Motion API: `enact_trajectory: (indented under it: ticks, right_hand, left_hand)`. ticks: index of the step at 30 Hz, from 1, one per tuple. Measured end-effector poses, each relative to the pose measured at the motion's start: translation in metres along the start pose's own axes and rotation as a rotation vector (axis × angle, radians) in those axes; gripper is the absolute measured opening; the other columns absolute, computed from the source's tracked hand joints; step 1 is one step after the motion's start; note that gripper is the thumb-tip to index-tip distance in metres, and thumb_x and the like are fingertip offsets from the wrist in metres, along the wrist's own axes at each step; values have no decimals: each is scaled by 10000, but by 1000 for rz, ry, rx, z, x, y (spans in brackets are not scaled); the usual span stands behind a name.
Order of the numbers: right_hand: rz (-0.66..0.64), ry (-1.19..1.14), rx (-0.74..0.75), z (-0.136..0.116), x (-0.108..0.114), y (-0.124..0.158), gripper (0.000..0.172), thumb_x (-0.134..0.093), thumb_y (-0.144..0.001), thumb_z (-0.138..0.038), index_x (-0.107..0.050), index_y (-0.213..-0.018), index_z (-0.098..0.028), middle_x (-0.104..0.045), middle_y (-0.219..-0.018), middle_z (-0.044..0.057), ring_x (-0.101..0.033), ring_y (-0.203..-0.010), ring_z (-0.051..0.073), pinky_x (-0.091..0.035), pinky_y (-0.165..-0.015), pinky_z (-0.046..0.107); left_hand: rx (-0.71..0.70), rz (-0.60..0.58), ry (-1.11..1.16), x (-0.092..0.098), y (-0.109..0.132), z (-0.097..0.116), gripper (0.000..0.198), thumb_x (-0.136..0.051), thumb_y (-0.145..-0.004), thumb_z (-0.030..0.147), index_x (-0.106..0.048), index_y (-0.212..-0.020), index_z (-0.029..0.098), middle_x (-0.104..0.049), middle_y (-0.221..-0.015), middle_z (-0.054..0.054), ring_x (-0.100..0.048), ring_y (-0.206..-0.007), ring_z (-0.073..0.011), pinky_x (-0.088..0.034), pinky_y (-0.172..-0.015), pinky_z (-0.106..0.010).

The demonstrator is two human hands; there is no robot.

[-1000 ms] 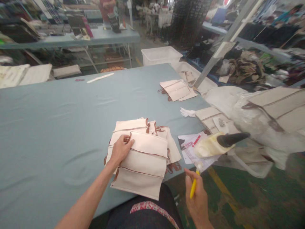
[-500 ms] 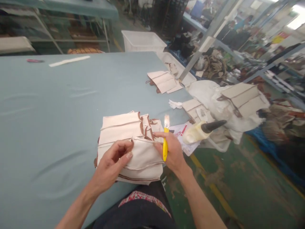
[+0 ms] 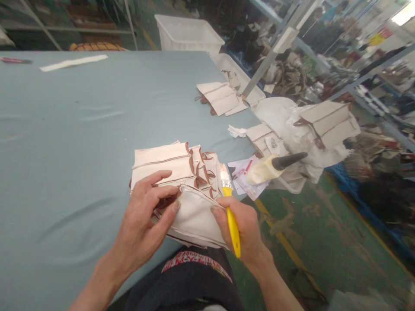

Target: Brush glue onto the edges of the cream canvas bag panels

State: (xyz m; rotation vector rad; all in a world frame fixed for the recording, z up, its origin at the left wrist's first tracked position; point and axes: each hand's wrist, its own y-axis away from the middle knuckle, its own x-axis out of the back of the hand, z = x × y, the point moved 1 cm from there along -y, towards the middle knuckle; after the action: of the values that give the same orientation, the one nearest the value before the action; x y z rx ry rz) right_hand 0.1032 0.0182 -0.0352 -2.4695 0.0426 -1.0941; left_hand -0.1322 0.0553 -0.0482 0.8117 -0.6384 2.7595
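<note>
A cream leather-like panel [image 3: 197,214] with a raised seam edge lies at the table's near edge, on a stack of similar brown-trimmed pieces [image 3: 162,160]. My left hand [image 3: 145,216] pinches the panel's upper left corner between thumb and forefinger, the other fingers loosely bent. At the right end of the same edge, my right hand [image 3: 241,224] grips the panel with thumb and forefinger. That hand also carries a paintbrush [image 3: 232,220] with a yellow handle, its pale bristles pointing up and away from me. The panel's underside is hidden.
Right of the stack lies a cream bottle [image 3: 261,172] with a black nozzle, on papers [image 3: 240,175] with a red pen. More cream pieces [image 3: 220,97] lie at the table's right edge. A steel post [image 3: 269,60] rises behind them. A white bin [image 3: 189,36] stands beyond the table.
My right hand has slid down along the panel edge, and the brush has tilted and dropped lower. My left fingers have spread more. The view has tipped slightly downward.
</note>
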Motion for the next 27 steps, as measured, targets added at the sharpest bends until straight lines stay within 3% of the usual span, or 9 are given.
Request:
enact_trajectory:
  ticks: [3,5,11,15,18,22,24,27]
  right_hand:
    - [19,-2,-31,-6,1,3,144,-588,-1090,-231,-646,-958,-227,-702,-700,-12,-638,-552,140,-480,-577,247]
    - [22,-4,-74,-9,1,5,156,-584,-1088,-233,-639,-943,-227,-665,-675,-33,-598,-519,124,-462,-557,236]
    - [91,-21,-259,-9,2,16,181,-579,-1091,-268,-635,-922,-235,-609,-671,-62,-585,-555,118,-453,-571,222]
    - [128,-46,-351,-1,2,21,220,-577,-1095,-305,-630,-891,-241,-567,-644,-70,-546,-555,133,-437,-561,241]
    - [119,-66,-374,4,1,20,234,-561,-1095,-315,-616,-878,-246,-541,-620,-73,-526,-544,141,-429,-549,253]
    - [119,-68,-385,6,0,19,237,-557,-1090,-336,-610,-874,-252,-548,-619,-67,-527,-545,150,-428,-545,267]
    - [122,-67,-392,6,0,21,257,-559,-1090,-350,-605,-857,-254,-538,-617,-65,-519,-547,152,-421,-541,271]
    - [139,-65,-426,8,2,29,266,-570,-1092,-377,-615,-861,-253,-511,-620,-67,-502,-549,150,-409,-542,272]
  left_hand:
    - [-41,15,-54,-1,-3,4,227,-586,-1014,97,-634,-1183,241,-648,-1234,-59,-628,-1174,-228,-494,-1010,-350]
    - [-5,-44,31,1,-3,4,231,-567,-971,110,-633,-1149,242,-659,-1074,-17,-625,-976,-202,-497,-873,-318]
    - [417,-384,496,10,-3,-15,178,-622,-895,296,-651,-1054,222,-660,-931,6,-620,-813,-187,-521,-698,-275]
    - [555,-533,619,12,-3,-26,220,-665,-880,386,-689,-1000,204,-677,-861,-7,-603,-742,-182,-525,-624,-258]
    - [534,-569,574,11,-7,-26,231,-659,-921,419,-725,-877,202,-727,-904,-52,-641,-755,-202,-557,-645,-280]
    - [351,-477,357,13,-10,-24,245,-642,-950,415,-782,-882,225,-793,-1172,-104,-730,-1004,-268,-605,-825,-316]
    - [311,-469,206,15,-7,-25,232,-639,-936,400,-784,-1012,235,-827,-1089,-82,-749,-967,-271,-598,-855,-336]
    - [296,-470,21,18,1,-28,442,-641,-942,396,-708,-1345,226,-852,-1083,-74,-773,-914,-284,-586,-827,-361]
